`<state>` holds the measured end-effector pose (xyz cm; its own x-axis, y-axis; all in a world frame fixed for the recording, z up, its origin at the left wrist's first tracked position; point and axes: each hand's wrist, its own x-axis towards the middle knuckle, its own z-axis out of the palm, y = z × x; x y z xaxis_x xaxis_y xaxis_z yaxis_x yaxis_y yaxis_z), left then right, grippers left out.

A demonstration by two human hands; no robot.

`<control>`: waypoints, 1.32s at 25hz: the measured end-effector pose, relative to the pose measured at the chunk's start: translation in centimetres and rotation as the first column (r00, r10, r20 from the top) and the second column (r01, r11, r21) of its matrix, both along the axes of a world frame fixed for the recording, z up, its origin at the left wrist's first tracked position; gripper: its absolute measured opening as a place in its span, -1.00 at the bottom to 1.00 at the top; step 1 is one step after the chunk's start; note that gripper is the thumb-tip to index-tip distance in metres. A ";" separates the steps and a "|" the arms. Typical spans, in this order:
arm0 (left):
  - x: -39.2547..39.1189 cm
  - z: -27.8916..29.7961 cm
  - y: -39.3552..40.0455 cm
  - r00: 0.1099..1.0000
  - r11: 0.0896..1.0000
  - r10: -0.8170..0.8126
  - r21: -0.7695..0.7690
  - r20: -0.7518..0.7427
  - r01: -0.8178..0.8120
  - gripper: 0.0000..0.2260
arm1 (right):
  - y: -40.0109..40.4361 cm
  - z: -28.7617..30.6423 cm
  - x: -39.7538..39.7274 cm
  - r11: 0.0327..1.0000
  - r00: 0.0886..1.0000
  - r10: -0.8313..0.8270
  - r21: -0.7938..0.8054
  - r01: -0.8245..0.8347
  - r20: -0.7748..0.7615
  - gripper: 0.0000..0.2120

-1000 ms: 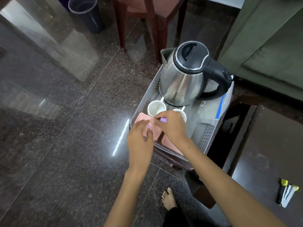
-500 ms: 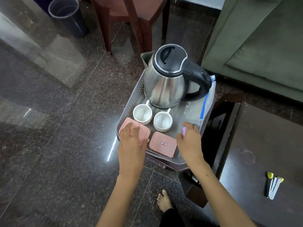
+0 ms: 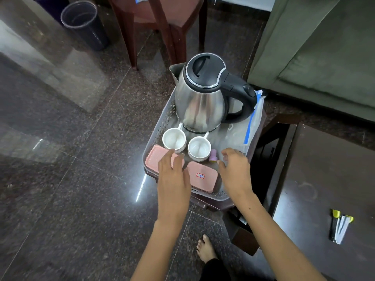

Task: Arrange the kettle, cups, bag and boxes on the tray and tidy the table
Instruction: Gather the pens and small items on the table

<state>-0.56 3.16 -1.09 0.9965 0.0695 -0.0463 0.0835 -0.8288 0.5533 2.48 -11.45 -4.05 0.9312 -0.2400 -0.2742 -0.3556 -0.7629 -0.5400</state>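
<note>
A perforated grey tray (image 3: 162, 122) rests on a small dark stool. At its far end stands a steel kettle (image 3: 200, 100) with a black lid and handle. Two white cups (image 3: 174, 138) (image 3: 199, 148) sit in front of it. Two pink boxes lie at the near edge, the left one (image 3: 155, 159) and the labelled right one (image 3: 202, 176). A clear bag with a blue strip (image 3: 250, 122) lies along the tray's right side. A small purple item (image 3: 213, 156) stands beside the right cup. My left hand (image 3: 174, 175) lies over the left box, fingers spread. My right hand (image 3: 236, 169) hovers open just right of the purple item.
A dark wooden table (image 3: 324, 189) on the right carries a few sachets (image 3: 341, 226). A green sofa (image 3: 324, 47) is behind it. A wooden chair (image 3: 162, 21) and two dark bins (image 3: 85, 23) stand farther off on the polished stone floor. My bare foot (image 3: 206, 249) is below the tray.
My right hand carried the purple item from over the cups to the right and set it down beside the right cup. The right pink box is now uncovered. My left hand stays over the left box.
</note>
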 end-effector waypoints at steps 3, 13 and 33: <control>-1.3 0.8 -3.2 0.999 0.996 -0.042 -0.080 0.033 0.045 -0.74 | -1.9 1.6 -2.5 0.989 0.987 -0.098 0.126 0.082 0.127 -0.87; -11.0 0.6 -22.9 0.943 0.904 -0.327 -0.313 -0.063 0.292 -0.78 | -21.7 2.1 -18.3 0.848 0.849 -0.527 0.092 0.522 0.035 -0.94; -27.2 -9.4 -54.8 0.715 0.795 -0.605 -0.209 -0.351 0.569 -0.83 | -53.0 -2.9 -40.8 0.595 0.588 -0.784 0.031 0.803 -0.198 -0.88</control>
